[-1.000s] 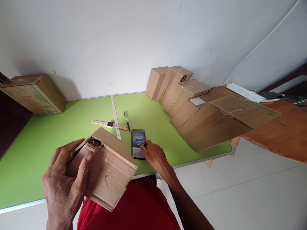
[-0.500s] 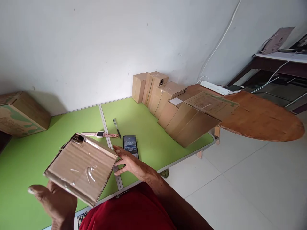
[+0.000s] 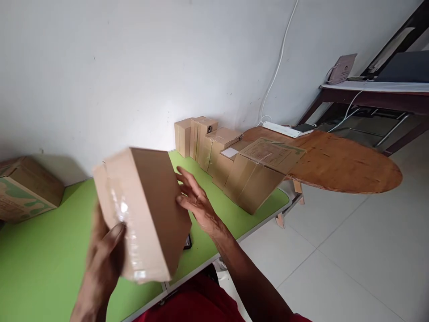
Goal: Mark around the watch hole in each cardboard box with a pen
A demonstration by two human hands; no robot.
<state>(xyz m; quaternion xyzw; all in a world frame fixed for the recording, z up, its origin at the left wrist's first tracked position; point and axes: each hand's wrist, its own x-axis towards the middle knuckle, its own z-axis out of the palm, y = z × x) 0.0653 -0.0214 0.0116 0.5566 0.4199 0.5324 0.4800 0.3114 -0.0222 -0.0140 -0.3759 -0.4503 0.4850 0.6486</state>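
At lower center, the left hand (image 3: 107,250) has its grip wrapped around a taped cardboard box (image 3: 144,210) above the green desk (image 3: 43,264); the right hand (image 3: 197,203), fingers spread, touches its side.

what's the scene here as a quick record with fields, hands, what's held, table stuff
left hand: grips the taped cardboard box from below, lifted off the table
right hand: fingers spread against the box's right side
table: green top
row of boxes: brown cartons lined up at the far right of the table
printed box: at the far left by the wall
phone: only a corner shows under the held box
power strip: on the wooden tabletop beyond
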